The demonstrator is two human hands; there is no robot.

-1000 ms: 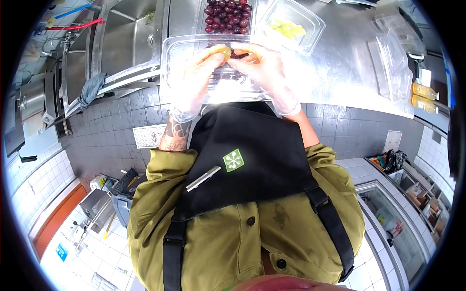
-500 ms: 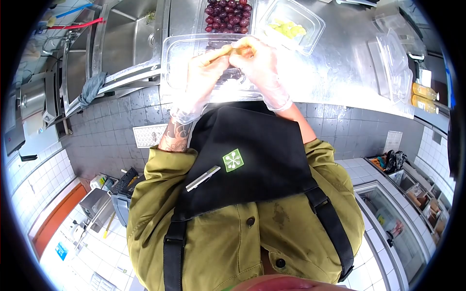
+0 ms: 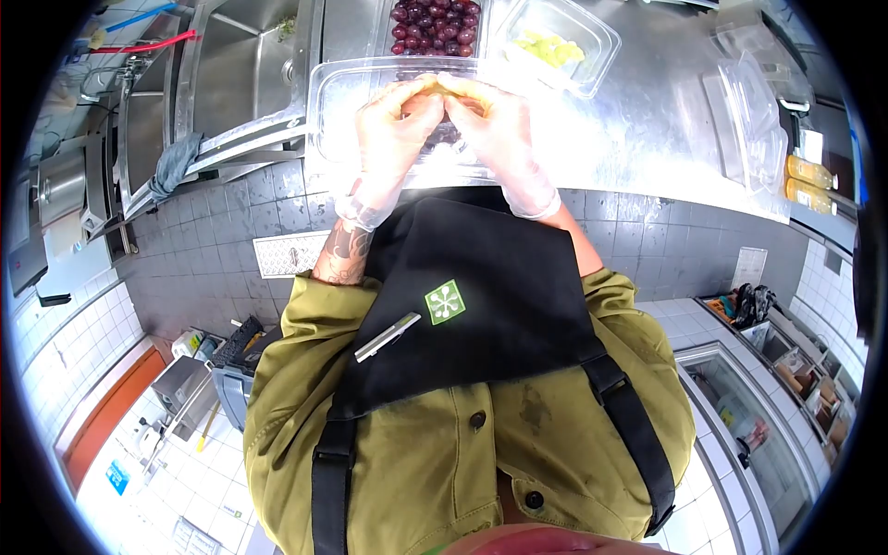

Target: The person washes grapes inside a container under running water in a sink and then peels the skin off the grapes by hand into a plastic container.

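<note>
Both hands wear clear plastic gloves and meet at the fingertips above a clear plastic container (image 3: 324, 120) on the steel counter. My left hand (image 3: 396, 125) has its fingers curled, with thumb and forefinger drawn together. Mirroring it, my right hand (image 3: 490, 120) bends its fingers in toward the left fingertips. Whatever lies between the fingertips is hidden by the hands and the glare. Beyond them sits a tray of dark red grapes (image 3: 435, 28). To its right, a tilted clear container (image 3: 597, 55) holds pale green pieces (image 3: 552, 48).
A steel sink (image 3: 245, 74) is to the left, with a grey cloth (image 3: 176, 165) over its rail. Clear plastic lids or containers (image 3: 754, 129) stand at the counter's right end. Two bottles of yellow liquid (image 3: 810, 185) lie beyond that end.
My thumbs have moved down and apart from the fingertips, leaving a gap below them. The wrists have shifted slightly. The grape tray and containers stay about where they were.
</note>
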